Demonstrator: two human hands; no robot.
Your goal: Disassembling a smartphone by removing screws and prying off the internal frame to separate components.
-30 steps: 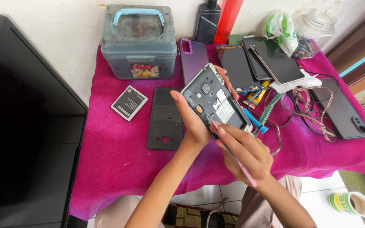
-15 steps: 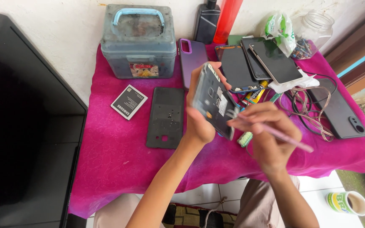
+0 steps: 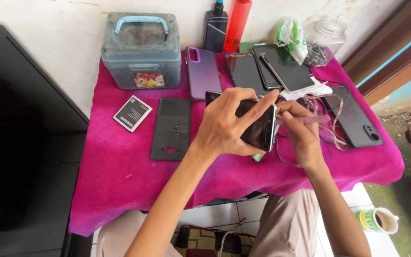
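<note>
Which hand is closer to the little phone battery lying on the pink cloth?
Left. The left hand holds a phone up over the middle of the cloth, right of the battery. The right hand, with a thin pink tool, is farther right.

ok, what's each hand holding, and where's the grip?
Left hand holds a dark phone by its edges, thumb low, fingers across the top. Right hand pinches a thin pink tool near its middle, tip at the phone's edge.

Bright, even daylight over a sharp, wide-angle view.
Soft, faint shadows fall under the hands on the magenta cloth [image 3: 120, 166]. The dark screen [image 3: 20, 143] at left shows a dull sheen. Straight edges bow slightly near the corners.
</note>
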